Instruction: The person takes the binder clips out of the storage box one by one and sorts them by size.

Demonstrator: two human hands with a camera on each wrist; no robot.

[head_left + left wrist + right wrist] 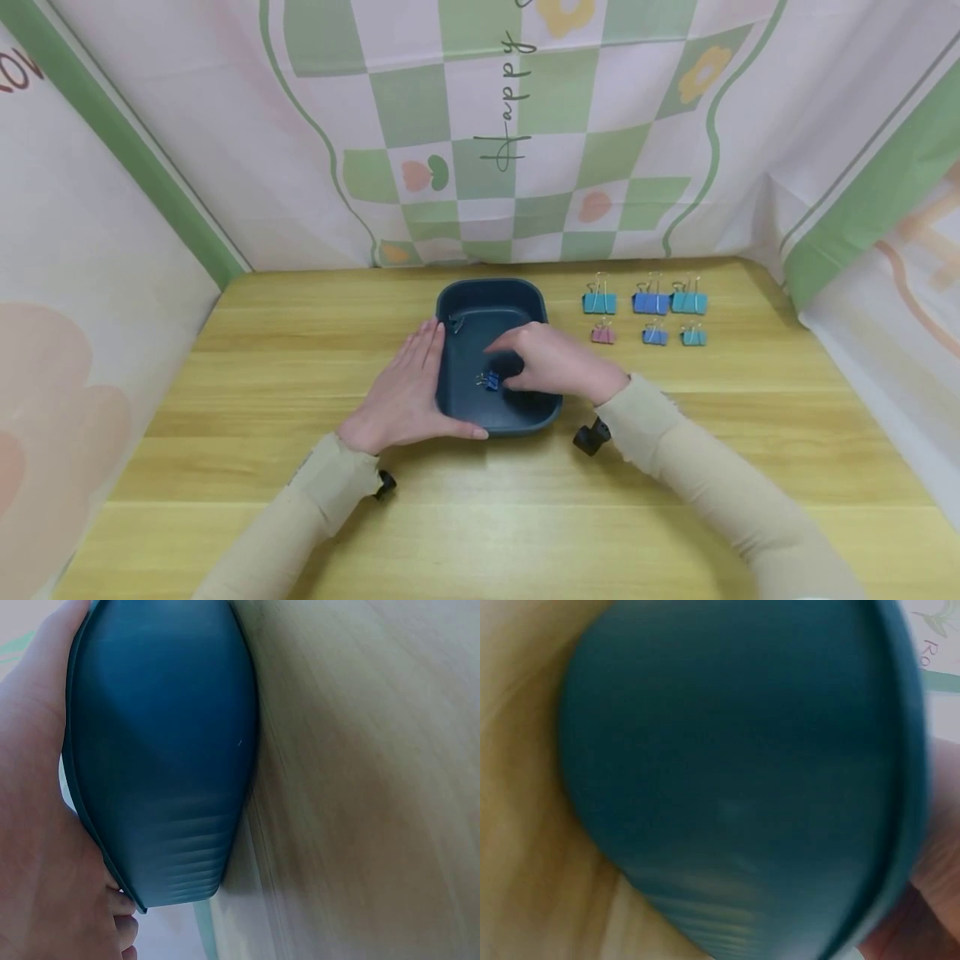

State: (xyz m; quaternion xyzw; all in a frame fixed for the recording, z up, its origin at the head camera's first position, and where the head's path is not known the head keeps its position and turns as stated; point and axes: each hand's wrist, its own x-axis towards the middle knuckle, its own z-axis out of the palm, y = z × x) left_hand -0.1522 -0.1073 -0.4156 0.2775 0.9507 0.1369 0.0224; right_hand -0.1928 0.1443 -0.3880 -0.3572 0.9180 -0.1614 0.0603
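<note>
While the left hand (405, 392), straight-fingered, touches the tray's left edge (446, 381), the right hand (542, 360) gapes beside a blue clip (492, 381).

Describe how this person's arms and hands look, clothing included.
The left sleeve and right sleeve are long, light beige and wrinkled near the wrists. A small black device shows by the left wrist, another by the right. The left hand and right hand wear no gloves.

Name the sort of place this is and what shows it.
Likely a makeshift tabletop work booth: patterned cloth hangs on three sides of a wood-grain table, and clips sit in two rows beside a tray.
</note>
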